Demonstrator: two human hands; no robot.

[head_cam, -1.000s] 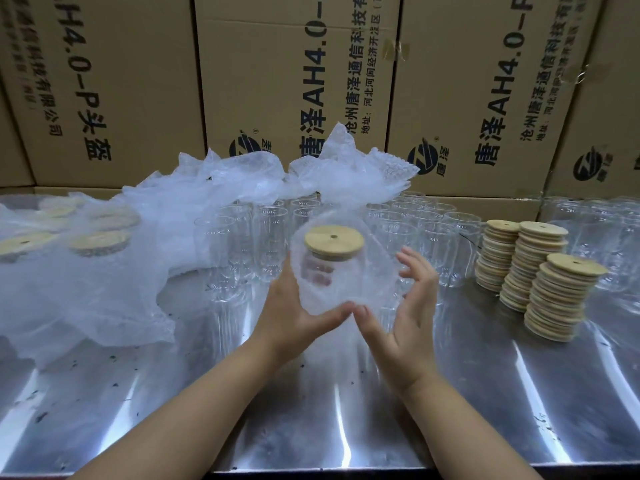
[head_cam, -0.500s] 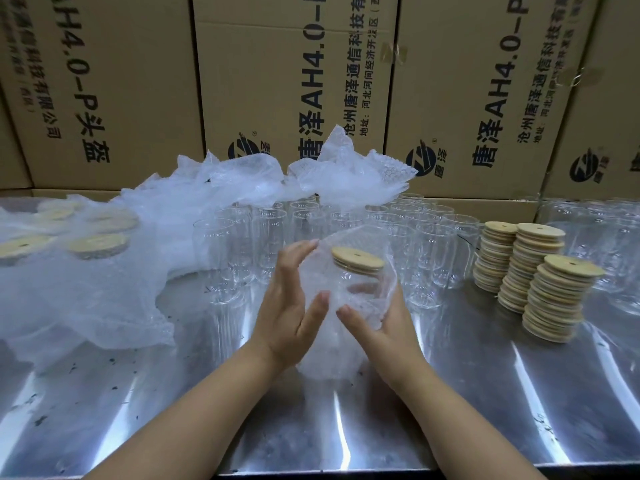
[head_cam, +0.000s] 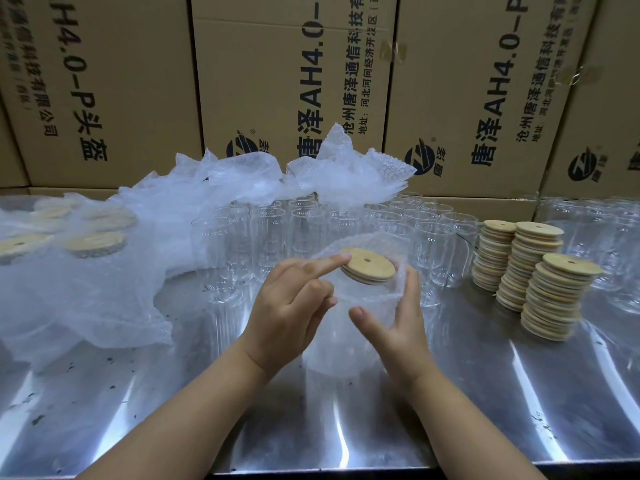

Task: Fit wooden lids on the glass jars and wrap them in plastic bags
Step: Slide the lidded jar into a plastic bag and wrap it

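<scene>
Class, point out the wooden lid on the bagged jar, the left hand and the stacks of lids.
wooden lid (head_cam: 375, 270): head view, middle of top face
left hand (head_cam: 290, 315): head view, back of hand
stacks of lids (head_cam: 554, 299): head view, side of nearest stack

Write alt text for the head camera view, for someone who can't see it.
A left hand and right hand hold a glass jar with a wooden lid, sheathed in a bubble bag, at a steel table; the left forefinger touches the lid. Behind stand empty jars, stacked lids to the right, cardboard boxes at the back.
</scene>
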